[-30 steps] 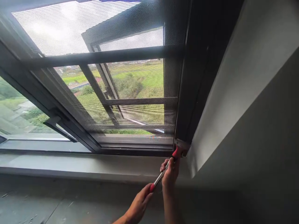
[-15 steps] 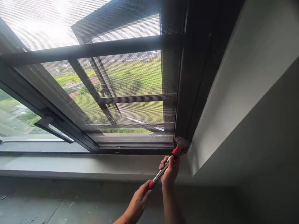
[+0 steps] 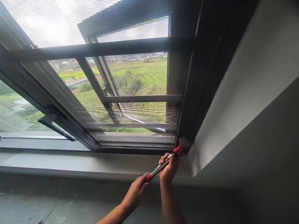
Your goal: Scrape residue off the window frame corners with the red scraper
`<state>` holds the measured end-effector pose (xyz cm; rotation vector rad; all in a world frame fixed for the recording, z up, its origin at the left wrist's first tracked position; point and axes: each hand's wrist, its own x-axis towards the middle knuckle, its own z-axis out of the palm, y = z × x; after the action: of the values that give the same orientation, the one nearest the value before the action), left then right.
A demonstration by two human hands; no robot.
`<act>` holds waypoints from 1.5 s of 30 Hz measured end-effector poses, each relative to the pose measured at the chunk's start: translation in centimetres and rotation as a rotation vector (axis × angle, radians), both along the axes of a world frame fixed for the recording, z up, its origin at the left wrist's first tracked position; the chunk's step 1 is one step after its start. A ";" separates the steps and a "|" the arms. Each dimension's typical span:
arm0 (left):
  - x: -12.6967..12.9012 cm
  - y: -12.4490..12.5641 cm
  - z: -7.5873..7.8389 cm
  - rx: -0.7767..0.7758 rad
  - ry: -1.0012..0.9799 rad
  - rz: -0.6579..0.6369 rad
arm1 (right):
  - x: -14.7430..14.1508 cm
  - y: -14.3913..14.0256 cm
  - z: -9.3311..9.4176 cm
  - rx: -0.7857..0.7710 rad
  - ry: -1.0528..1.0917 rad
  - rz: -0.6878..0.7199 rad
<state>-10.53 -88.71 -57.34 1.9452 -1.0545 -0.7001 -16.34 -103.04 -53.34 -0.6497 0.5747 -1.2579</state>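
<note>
A long-handled scraper [image 3: 160, 167] with a silver shaft, red fittings and a broad flat head slants up to the right. Its head touches the dark window frame [image 3: 140, 150] at the lower right corner, beside the white wall. My right hand [image 3: 169, 169] is closed around the shaft just below the red neck. Lower down, my left hand [image 3: 136, 189] grips the handle's end behind a red collar. The blade edge is too dark to make out.
An insect screen [image 3: 144, 115] fills the frame above my hands, with window sashes beyond it. A window handle [image 3: 56, 126] juts out at the left. Below runs a white sill [image 3: 70, 161], and a white reveal wall [image 3: 224, 124] rises on the right.
The scraper's head has turned slightly and sits a little further right. My left hand has shifted slightly left and up, so the shaft lies flatter. The camera view has tilted a little.
</note>
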 end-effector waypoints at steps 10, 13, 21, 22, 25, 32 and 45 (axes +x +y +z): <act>-0.1 1.1 1.0 0.008 -0.019 0.011 | -0.1 1.0 1.0 -0.006 -0.056 0.017; -0.5 1.9 -0.3 0.065 -0.020 0.051 | -0.3 1.4 -0.4 0.011 0.002 0.026; -1.1 0.6 0.8 0.052 -0.023 0.018 | -0.5 0.2 -0.5 0.024 -0.006 -0.002; -1.2 0.5 0.9 0.049 -0.022 0.021 | -0.6 0.1 -0.4 0.022 0.011 -0.007; -1.6 0.3 1.1 0.033 0.023 0.025 | -0.5 0.2 0.5 -0.012 0.053 -0.005; -2.1 0.4 0.9 -0.034 0.038 0.084 | -1.0 1.0 2.4 -0.087 0.005 0.042; -1.7 0.3 -1.6 0.064 0.014 0.019 | -1.3 0.2 -1.5 -0.028 0.159 -0.042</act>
<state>-12.22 -88.39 -58.94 1.9992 -1.0152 -0.7444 -17.61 -102.88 -54.83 -0.7692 0.7062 -1.2626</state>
